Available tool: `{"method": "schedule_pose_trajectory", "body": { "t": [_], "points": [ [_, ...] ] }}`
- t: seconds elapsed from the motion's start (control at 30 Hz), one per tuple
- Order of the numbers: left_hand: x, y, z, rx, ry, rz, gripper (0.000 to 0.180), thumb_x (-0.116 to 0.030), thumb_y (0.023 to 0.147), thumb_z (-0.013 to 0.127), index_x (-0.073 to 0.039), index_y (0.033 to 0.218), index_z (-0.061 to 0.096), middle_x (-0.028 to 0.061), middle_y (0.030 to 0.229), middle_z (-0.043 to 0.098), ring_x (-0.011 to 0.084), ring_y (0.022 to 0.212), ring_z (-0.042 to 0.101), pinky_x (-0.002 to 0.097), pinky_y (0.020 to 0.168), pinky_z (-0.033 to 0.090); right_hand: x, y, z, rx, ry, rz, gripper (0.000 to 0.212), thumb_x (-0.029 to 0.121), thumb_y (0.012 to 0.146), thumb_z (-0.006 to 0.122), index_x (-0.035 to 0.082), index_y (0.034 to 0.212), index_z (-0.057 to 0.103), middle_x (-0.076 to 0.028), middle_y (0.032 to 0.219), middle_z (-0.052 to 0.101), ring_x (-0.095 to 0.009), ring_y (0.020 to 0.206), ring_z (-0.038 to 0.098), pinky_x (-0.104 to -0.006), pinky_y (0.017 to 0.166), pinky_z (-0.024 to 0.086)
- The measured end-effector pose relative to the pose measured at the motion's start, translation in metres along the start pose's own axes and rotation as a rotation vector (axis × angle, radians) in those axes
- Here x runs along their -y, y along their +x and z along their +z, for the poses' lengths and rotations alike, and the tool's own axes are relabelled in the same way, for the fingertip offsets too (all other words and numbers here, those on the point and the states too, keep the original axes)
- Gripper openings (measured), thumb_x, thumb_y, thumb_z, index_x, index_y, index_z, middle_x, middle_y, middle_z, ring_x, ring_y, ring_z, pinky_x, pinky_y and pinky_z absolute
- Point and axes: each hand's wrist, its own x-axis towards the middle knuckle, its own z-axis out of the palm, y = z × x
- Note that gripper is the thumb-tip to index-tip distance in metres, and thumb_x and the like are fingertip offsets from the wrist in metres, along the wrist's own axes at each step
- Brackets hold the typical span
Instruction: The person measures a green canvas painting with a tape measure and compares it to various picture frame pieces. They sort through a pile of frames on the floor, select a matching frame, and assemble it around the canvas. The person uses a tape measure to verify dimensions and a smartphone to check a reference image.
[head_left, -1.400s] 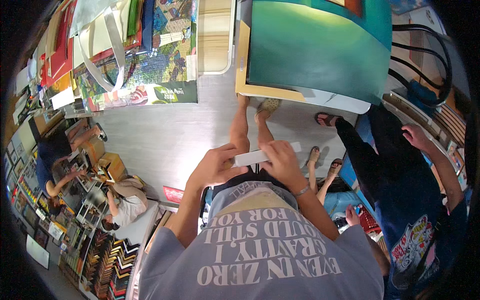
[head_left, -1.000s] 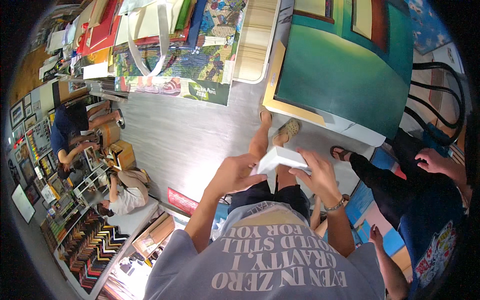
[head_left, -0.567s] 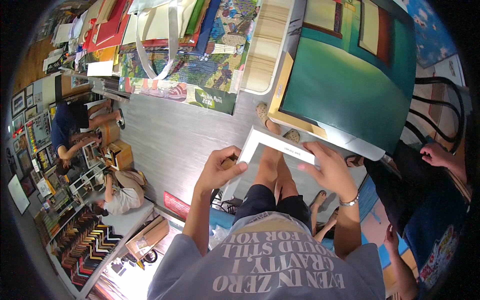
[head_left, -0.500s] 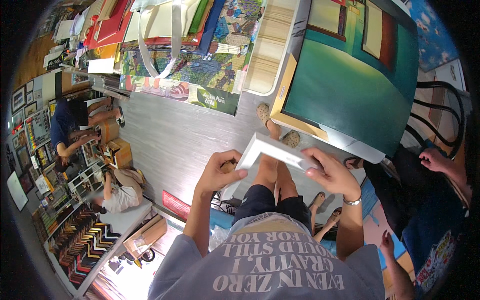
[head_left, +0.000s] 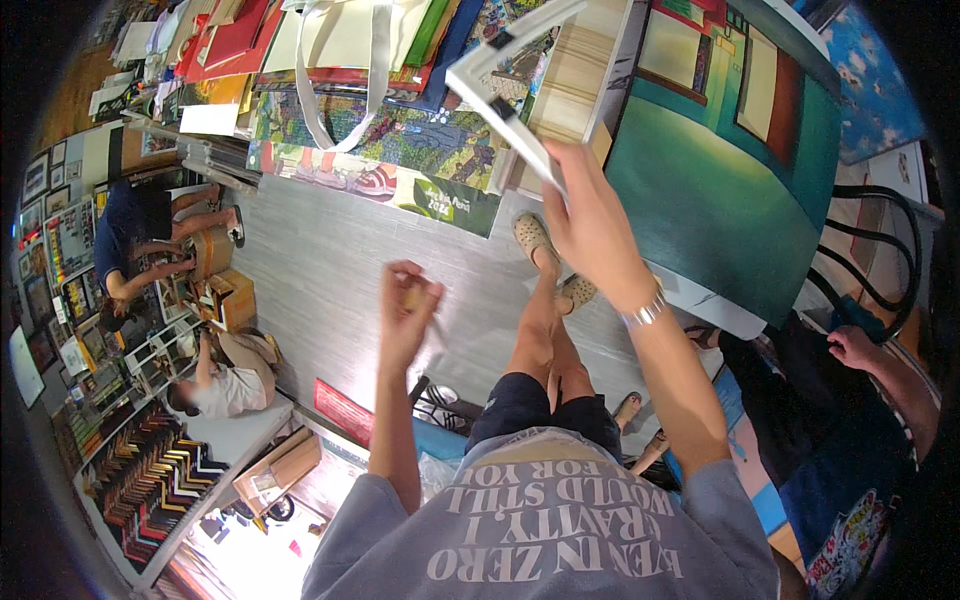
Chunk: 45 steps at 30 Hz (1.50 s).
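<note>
A white L-shaped picture-frame corner sample [head_left: 522,138] is held up in my right hand [head_left: 590,220]. My fingers grip the end of one arm of it, and dark patches show along its inner side. It is raised in front of the printed tote bag [head_left: 470,150] and a pale tray-like surface beside it. My left hand [head_left: 408,310] is lower and apart from the corner sample, over the floor, its fingers curled inward. Something tan shows between these fingers, too small to name.
At right stands a large green painting [head_left: 710,200] near black curved bars [head_left: 900,200]. Beyond it a person's hand [head_left: 855,348] shows. To the left, two people [head_left: 235,390] are near cardboard boxes [head_left: 235,300]. A rack of frame corner samples [head_left: 165,485] stands at lower left.
Both hands held the white corner sample before. The left has let go and moved left and down. The right has lifted the sample up and away, turning it over.
</note>
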Motion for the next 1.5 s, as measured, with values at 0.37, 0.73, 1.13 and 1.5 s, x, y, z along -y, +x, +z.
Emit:
{"method": "schedule_pose_trajectory", "body": {
  "t": [0.37,0.73,1.13,1.5],
  "points": [
    [0.090,-0.060,0.099,0.578,0.054,-0.193,0.017,-0.012,0.091,0.066,-0.001,0.097,0.056,0.0036,0.088,0.061,0.0117,0.084,0.056,0.0267,0.078,0.045,-0.035,0.034,0.048,-0.338,-0.341,-0.136,0.036,0.015,0.083,0.065,0.005,0.115,0.054,-0.015,0.108,0.053,-0.033,0.090,0.055,-0.0456,0.078,0.044],
    [0.077,0.041,0.150,0.008,0.269,0.302,0.035,-0.022,0.085,0.073,-0.001,0.112,0.062,0.0063,0.099,0.066,0.0090,0.077,0.053,0.0243,0.068,0.044,-0.094,-0.179,-0.029,-0.215,-0.573,0.300,0.033,0.017,0.084,0.069,0.007,0.114,0.060,-0.016,0.115,0.054,-0.035,0.105,0.052,-0.0445,0.089,0.043],
    [0.085,0.047,0.157,0.085,0.245,0.139,0.048,-0.037,0.089,0.066,-0.002,0.120,0.056,0.0100,0.095,0.062,0.0205,0.080,0.062,0.0304,0.073,0.049,-0.130,-0.198,-0.022,-0.162,-0.522,0.316,0.034,0.015,0.082,0.071,0.012,0.115,0.062,-0.015,0.110,0.054,-0.033,0.103,0.053,-0.0435,0.087,0.045],
    [0.048,0.003,0.139,0.416,-1.218,-0.395,0.073,-0.069,0.094,0.031,-0.005,0.120,0.054,0.0094,0.093,0.050,0.0188,0.062,0.040,0.0327,0.062,0.034,-0.045,-0.202,0.024,0.158,0.741,0.652,0.056,0.037,0.088,0.070,0.000,0.125,0.050,-0.019,0.110,0.056,-0.027,0.107,0.056,-0.0413,0.094,0.045]
  ]
}}
